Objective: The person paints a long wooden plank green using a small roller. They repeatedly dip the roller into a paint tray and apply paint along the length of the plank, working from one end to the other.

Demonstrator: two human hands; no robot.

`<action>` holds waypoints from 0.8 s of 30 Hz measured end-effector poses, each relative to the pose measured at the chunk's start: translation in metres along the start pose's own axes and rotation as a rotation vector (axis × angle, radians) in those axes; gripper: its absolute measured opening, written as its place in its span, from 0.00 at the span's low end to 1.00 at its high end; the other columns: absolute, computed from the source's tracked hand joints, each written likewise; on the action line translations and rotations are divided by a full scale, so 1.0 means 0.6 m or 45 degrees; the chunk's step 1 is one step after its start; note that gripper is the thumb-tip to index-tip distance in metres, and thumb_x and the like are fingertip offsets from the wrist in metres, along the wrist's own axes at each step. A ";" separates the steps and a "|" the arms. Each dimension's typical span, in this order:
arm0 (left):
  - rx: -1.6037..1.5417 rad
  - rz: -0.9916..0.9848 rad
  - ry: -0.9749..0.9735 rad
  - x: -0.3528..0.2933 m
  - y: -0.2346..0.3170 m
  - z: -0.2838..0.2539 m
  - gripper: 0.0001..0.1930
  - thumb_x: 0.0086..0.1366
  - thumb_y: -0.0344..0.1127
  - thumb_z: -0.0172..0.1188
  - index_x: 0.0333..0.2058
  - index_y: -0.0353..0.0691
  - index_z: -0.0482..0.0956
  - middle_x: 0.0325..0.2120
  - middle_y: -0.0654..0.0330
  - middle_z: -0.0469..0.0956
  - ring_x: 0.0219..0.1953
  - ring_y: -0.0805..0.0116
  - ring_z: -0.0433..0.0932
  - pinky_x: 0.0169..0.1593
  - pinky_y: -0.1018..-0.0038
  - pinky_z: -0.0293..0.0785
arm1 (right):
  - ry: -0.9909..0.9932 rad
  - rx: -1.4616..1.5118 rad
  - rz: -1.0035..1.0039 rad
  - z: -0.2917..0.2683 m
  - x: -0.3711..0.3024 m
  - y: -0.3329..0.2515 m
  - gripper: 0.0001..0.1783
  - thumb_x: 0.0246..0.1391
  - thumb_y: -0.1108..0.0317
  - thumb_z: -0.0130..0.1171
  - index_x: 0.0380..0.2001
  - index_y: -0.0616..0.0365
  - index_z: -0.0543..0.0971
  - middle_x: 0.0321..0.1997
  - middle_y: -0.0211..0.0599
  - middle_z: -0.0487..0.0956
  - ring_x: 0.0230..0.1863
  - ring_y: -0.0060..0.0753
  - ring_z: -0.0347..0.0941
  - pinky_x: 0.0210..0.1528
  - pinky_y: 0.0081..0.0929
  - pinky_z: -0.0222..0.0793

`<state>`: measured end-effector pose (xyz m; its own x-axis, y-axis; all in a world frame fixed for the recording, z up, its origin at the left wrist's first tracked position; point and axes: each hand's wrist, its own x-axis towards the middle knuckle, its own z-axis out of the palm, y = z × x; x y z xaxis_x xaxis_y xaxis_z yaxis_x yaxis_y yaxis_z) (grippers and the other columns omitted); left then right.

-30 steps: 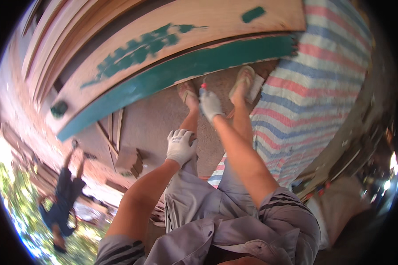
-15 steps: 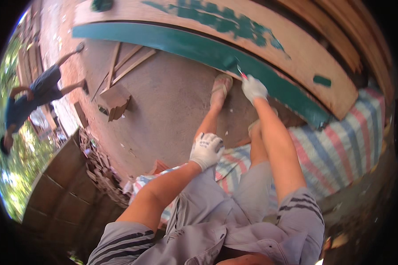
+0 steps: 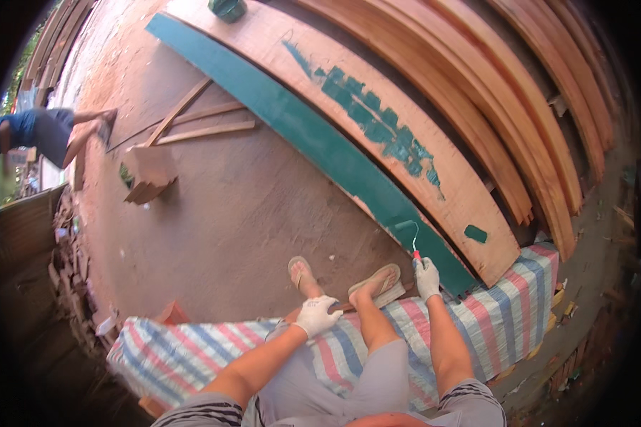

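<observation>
My right hand (image 3: 427,278), in a white glove, grips the red handle of a small paint roller (image 3: 415,235). The roller's head rests on the near end of a long board (image 3: 299,121) coated in dark green paint. My left hand (image 3: 316,317), also gloved, lies over my left knee, thumb apart from the fingers, holding nothing. Alongside the green board is a wider bare wooden board (image 3: 470,220) with rough green patches (image 3: 377,121) across its middle and a small green rectangle near its close end.
A dark green paint pot (image 3: 227,8) stands on the bare board's far end. Timber planks (image 3: 463,85) lie stacked at the right. A striped sheet (image 3: 491,320) covers the support before me. Wooden sticks (image 3: 199,132) and a block (image 3: 152,174) sit on the floor. Another person (image 3: 43,132) bends at far left.
My view has turned, so the boards slant more steeply. The roller has moved toward the green board's near end. The other person has bent lower. My left hand stays on my knee.
</observation>
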<state>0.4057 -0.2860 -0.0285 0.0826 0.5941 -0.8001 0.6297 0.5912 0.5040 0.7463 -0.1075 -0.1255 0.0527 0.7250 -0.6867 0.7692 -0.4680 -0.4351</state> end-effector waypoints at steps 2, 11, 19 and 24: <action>-0.028 0.042 -0.095 0.038 -0.018 0.013 0.22 0.68 0.53 0.63 0.48 0.41 0.88 0.49 0.47 0.87 0.54 0.45 0.85 0.60 0.54 0.79 | 0.075 0.209 -0.101 0.032 -0.011 -0.059 0.14 0.74 0.58 0.60 0.38 0.57 0.78 0.30 0.33 0.76 0.30 0.29 0.72 0.35 0.34 0.68; -0.032 0.376 -0.648 0.156 -0.002 0.042 0.19 0.64 0.48 0.65 0.48 0.44 0.89 0.48 0.45 0.88 0.51 0.42 0.87 0.55 0.52 0.81 | -0.086 0.844 -0.146 0.195 -0.089 -0.380 0.09 0.78 0.58 0.58 0.45 0.50 0.79 0.25 0.19 0.72 0.22 0.14 0.68 0.25 0.20 0.67; 0.341 0.917 -0.416 0.113 0.071 -0.099 0.14 0.65 0.44 0.66 0.43 0.42 0.86 0.37 0.47 0.89 0.42 0.46 0.90 0.55 0.49 0.80 | -0.136 0.426 -0.447 0.274 0.039 -0.396 0.12 0.76 0.58 0.61 0.39 0.54 0.78 0.28 0.20 0.73 0.28 0.15 0.67 0.31 0.24 0.64; 0.339 1.024 0.148 0.130 0.061 -0.140 0.10 0.67 0.38 0.63 0.45 0.44 0.81 0.31 0.56 0.86 0.40 0.51 0.87 0.58 0.45 0.76 | -0.028 0.052 -0.705 0.285 0.085 -0.465 0.17 0.72 0.55 0.62 0.45 0.60 0.80 0.31 0.51 0.82 0.35 0.59 0.80 0.40 0.50 0.72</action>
<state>0.3704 -0.1726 -0.0453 0.5115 0.8389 -0.1863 0.5755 -0.1735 0.7992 0.4256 -0.0260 -0.1387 -0.3661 0.8577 -0.3610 0.6530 -0.0396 -0.7563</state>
